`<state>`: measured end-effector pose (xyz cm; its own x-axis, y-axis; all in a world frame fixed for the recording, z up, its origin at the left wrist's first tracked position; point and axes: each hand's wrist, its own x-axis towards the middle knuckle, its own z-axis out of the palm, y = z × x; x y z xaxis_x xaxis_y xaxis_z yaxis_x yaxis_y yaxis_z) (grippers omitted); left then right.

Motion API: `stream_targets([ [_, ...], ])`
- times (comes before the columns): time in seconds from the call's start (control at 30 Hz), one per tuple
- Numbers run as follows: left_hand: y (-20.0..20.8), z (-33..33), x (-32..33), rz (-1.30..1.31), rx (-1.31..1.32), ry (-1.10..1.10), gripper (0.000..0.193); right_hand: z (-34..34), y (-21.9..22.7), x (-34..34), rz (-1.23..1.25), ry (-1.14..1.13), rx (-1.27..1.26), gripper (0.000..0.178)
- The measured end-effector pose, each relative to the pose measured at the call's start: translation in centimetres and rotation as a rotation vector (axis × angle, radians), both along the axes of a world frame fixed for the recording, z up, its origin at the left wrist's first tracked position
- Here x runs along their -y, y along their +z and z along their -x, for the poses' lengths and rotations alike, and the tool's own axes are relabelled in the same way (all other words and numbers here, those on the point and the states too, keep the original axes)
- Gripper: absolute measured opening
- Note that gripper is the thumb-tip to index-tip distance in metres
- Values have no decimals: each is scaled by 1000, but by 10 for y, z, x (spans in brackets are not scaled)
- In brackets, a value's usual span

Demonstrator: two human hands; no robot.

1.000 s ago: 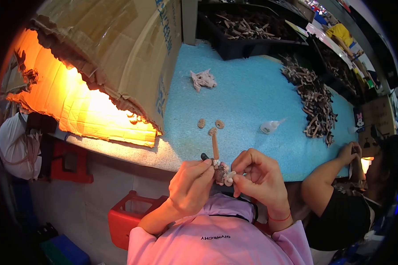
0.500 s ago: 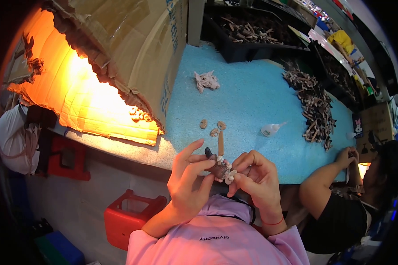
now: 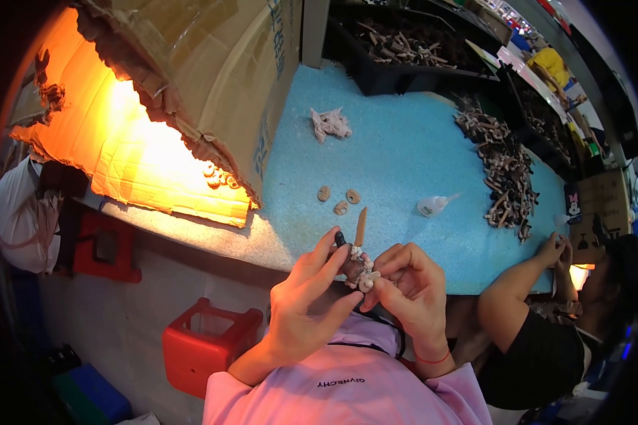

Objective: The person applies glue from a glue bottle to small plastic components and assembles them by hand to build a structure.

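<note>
Going by the white squeeze bottle (image 3: pixel 432 205), the little brown figure (image 3: pixel 354 268) I've got is left of it and closer to me, tan blade-like bit pointing away. My right hand (image 3: pixel 411 287) has thumb and fingertips pinched on its pale near end. My left hand (image 3: pixel 305 294) has fingers spread loosely around the other side; honestly can't tell if they're gripping. Three beige ovals (image 3: pixel 340 207) sit left of the bottle, a crumpled pale rag (image 3: pixel 330 125) farther back on that side, and a heap of dark parts (image 3: pixel 507 177) to its right.
</note>
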<state>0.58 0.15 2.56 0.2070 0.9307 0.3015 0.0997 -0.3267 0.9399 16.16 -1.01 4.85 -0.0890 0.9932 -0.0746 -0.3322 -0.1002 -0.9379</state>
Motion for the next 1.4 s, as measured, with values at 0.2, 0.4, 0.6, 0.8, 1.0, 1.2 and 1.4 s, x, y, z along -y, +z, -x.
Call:
stream_targets([
  [0.2, -2, -1, 1, 58, 22, -63, 47, 2, 3, 4, -61, -42, 109, 9],
  [0.4, -4, -4, 2, 67, 136, 10, 43, -1, 2, 0, 17, 57, 59, 8],
  [0.6, -4, -4, 1, 9, 50, 33, 43, 0, -1, 0, 40, 40, 13, 8],
  [0.8, -8, -6, 3, 68, 152, 40, 44, 1, -2, 2, 34, 22, 8, 8],
  [1.0, -4, -2, -1, 14, 105, -6, 44, -2, 6, 1, -34, 27, 16, 10],
  [1.2, -3, -3, 0, 15, 99, -13, 43, -5, 2, 1, 3, 64, 26, 8],
  [1.4, -3, -5, 2, 67, 142, -7, 42, -2, 3, 2, -7, 28, 16, 7],
])
